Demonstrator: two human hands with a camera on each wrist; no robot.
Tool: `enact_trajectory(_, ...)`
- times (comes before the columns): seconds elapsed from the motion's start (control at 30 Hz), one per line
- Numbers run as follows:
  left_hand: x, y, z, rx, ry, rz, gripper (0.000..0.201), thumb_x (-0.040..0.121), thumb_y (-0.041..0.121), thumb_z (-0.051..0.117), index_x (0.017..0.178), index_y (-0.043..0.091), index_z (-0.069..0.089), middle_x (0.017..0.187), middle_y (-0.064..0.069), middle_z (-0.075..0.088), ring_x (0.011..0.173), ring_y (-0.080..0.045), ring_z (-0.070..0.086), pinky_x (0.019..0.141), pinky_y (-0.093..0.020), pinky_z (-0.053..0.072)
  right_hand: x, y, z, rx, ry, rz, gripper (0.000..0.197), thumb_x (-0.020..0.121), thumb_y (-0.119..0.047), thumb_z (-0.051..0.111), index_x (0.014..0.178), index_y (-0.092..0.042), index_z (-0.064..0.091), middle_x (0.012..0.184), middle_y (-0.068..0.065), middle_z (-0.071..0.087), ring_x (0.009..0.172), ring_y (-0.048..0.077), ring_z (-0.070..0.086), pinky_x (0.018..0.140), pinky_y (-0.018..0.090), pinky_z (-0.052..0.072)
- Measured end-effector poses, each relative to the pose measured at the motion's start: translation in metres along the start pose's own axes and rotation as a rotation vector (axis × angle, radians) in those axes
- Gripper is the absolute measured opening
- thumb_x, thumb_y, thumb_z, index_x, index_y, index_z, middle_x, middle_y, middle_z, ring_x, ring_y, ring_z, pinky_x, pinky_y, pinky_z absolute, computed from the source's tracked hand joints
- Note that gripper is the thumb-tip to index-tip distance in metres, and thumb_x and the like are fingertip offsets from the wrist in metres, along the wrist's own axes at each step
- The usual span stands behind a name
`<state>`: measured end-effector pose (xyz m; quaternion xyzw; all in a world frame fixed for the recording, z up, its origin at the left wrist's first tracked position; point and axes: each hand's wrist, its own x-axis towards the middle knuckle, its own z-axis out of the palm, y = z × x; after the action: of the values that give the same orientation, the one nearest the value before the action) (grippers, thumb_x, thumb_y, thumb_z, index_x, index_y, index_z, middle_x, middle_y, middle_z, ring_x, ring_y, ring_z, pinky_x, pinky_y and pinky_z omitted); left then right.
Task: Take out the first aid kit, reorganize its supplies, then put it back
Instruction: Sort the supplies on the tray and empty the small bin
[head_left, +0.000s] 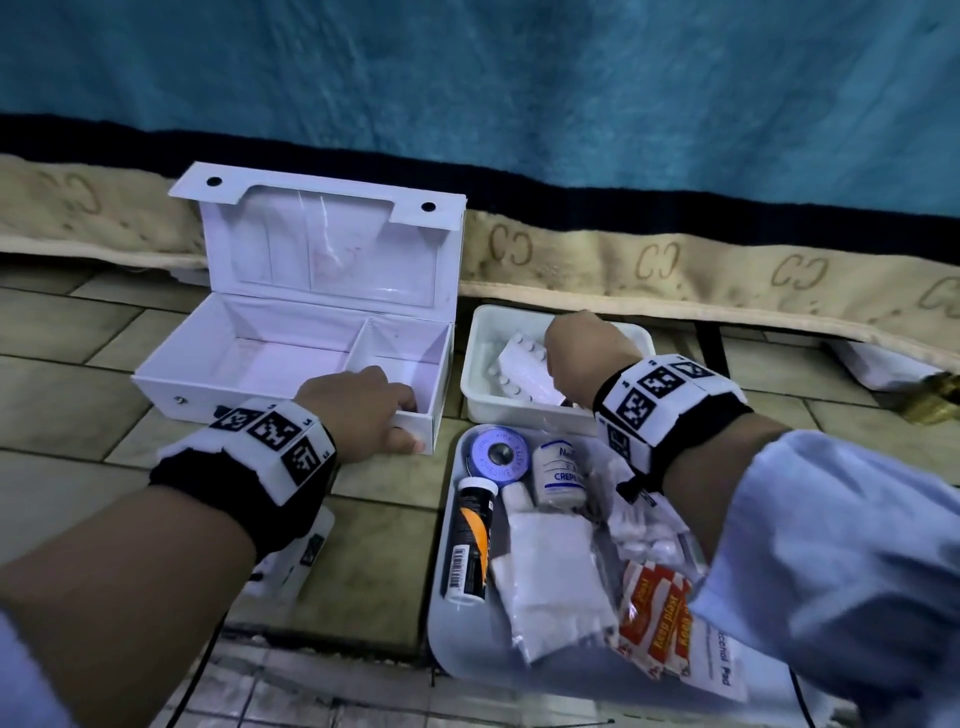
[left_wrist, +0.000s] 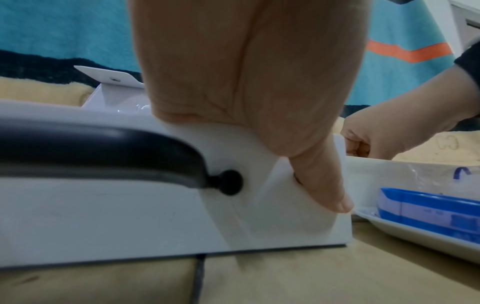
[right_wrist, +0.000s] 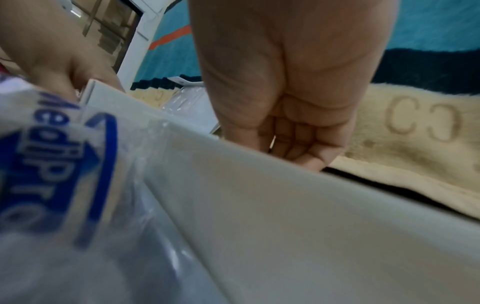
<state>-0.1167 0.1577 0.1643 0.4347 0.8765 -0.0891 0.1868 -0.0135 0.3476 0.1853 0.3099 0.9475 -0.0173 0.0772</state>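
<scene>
Left hand (head_left: 363, 410) clamps the front corner of the empty first aid kit (head_left: 291, 358) on the floor, lid up — steadying it for refilling. Right hand (head_left: 587, 353) dips into the small white bin (head_left: 480, 374) over the blister packs (head_left: 519, 364) — whether it grips anything, I can't tell.

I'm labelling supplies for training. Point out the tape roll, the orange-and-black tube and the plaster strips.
tape roll (head_left: 497, 454): head view, on its blue face.
tube (head_left: 469, 540): head view, mid body.
plaster strips (head_left: 655, 618): head view, on the orange wrapper.

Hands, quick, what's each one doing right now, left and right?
Left hand: grips the front wall of the open first aid kit.
Right hand: in the small white tray, fingers curled; whether it holds anything cannot be told.
</scene>
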Motion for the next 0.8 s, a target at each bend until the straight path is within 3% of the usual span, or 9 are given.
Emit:
enact_trajectory(0.07,0.0,0.0,0.0,0.0,0.001,0.002,0.049,0.085,0.06,0.05,0.127,0.034,0.047,0.126,0.001,0.046,0.11,-0.021,0.053,0.09,-0.037,0.044,0.0,0.004,-0.006,0.058,0.047,-0.003,0.017,0.085,0.001,0.052,0.069,-0.003,0.055,0.072,0.009,0.057,0.072,0.027,0.056,0.064,0.029,0.047)
enact_trajectory(0.17,0.001,-0.001,0.001,-0.002,0.004,0.003,0.049,0.085,0.06,0.05,0.126,0.034,0.047,0.126,0.001,0.046,0.11,-0.021,0.053,0.09,-0.038,0.045,-0.008,0.017,-0.026,0.188,0.165,-0.026,0.006,0.079,-0.004,0.066,0.083,-0.007,0.068,0.089,0.01,0.069,0.081,0.027,0.065,0.073,0.032,0.055)
enact_trajectory(0.27,0.001,0.0,0.0,-0.004,0.006,0.005,0.049,0.085,0.06,0.05,0.126,0.034,0.047,0.126,0.001,0.046,0.109,-0.022,0.054,0.09,-0.038,0.045,-0.035,0.037,-0.058,0.236,0.262,0.003,0.013,0.072,-0.008,0.073,0.078,-0.019,0.069,0.082,0.006,0.066,0.076,0.021,0.059,0.067,0.023,0.041)
enact_trajectory(0.33,0.001,-0.001,0.0,0.003,0.004,0.008,0.05,0.085,0.06,0.049,0.128,0.034,0.046,0.127,0.001,0.045,0.11,-0.022,0.054,0.091,-0.038,0.045,-0.061,0.056,-0.074,0.221,0.284,0.055,0.012,0.068,-0.01,0.077,0.075,-0.018,0.071,0.073,0.006,0.065,0.07,0.019,0.057,0.065,0.022,0.038)
enact_trajectory(0.47,0.0,-0.001,0.0,0.015,0.005,0.01,0.051,0.086,0.06,0.049,0.129,0.033,0.045,0.128,0.001,0.045,0.111,-0.022,0.053,0.092,-0.038,0.045,-0.115,0.082,-0.074,0.235,0.187,0.172,0.013,0.063,-0.015,0.083,0.063,-0.02,0.071,0.055,0.0,0.065,0.05,0.012,0.057,0.048,0.019,0.039)
enact_trajectory(0.53,0.001,0.0,0.0,0.017,0.004,0.013,0.05,0.086,0.06,0.048,0.129,0.033,0.045,0.128,0.0,0.045,0.111,-0.022,0.053,0.092,-0.038,0.045,-0.135,0.086,-0.063,0.201,0.142,0.188,0.019,0.064,-0.017,0.082,0.057,-0.025,0.067,0.055,-0.005,0.063,0.052,0.008,0.056,0.048,0.02,0.039)
enact_trajectory(0.67,0.001,0.001,-0.001,0.021,0.005,0.004,0.051,0.087,0.057,0.049,0.131,0.032,0.043,0.13,0.0,0.045,0.113,-0.022,0.052,0.093,-0.037,0.044,-0.153,0.084,-0.031,0.058,0.167,0.165,0.022,0.072,-0.018,0.069,0.058,-0.03,0.057,0.074,0.0,0.07,0.076,0.024,0.064,0.057,0.024,0.038)
enact_trajectory(0.8,0.0,0.002,-0.002,0.001,0.001,-0.004,0.051,0.087,0.056,0.051,0.131,0.032,0.044,0.131,0.0,0.044,0.115,-0.021,0.051,0.094,-0.036,0.043,-0.151,0.081,0.001,0.003,0.127,0.168,0.009,0.079,-0.014,0.057,0.078,-0.02,0.064,0.083,0.004,0.069,0.082,0.026,0.065,0.062,0.028,0.05)
